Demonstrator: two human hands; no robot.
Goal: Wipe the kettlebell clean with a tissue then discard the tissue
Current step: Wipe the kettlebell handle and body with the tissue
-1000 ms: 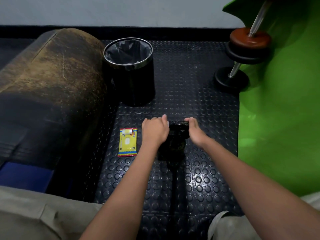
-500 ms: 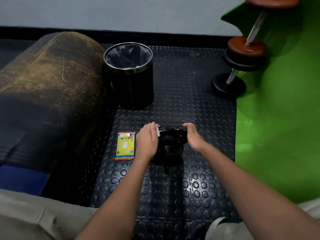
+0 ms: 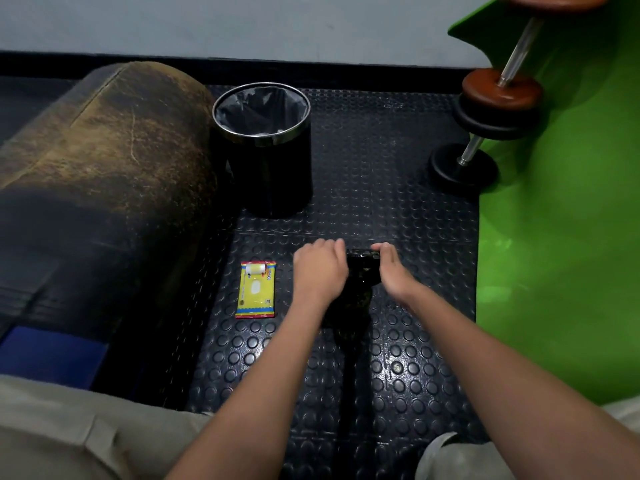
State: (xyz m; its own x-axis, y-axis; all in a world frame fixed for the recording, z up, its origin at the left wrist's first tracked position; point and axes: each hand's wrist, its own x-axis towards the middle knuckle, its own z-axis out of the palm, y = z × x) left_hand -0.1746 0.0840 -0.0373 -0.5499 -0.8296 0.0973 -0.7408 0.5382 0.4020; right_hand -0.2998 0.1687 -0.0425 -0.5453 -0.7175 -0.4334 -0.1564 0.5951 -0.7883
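A small black kettlebell [image 3: 360, 277] stands on the studded black floor mat [image 3: 381, 358], straight ahead of me. My left hand [image 3: 320, 271] lies curled over its left side and top, knuckles up. The tissue is hidden under that hand. My right hand [image 3: 394, 275] grips the right end of the kettlebell's handle, with thumb and fingers around it. A yellow tissue pack [image 3: 256, 289] lies flat on the mat just left of my left hand.
A black bin [image 3: 263, 147] with a steel rim and a dark liner stands behind the pack. A worn brown padded roll [image 3: 104, 150] fills the left side. A dumbbell [image 3: 485, 109] leans at the back right on the edge of a green mat [image 3: 554, 237].
My left hand slid up over the kettlebell's top left, and the white tissue seen at its fingers half a second ago is now covered. My right hand stays on the handle.
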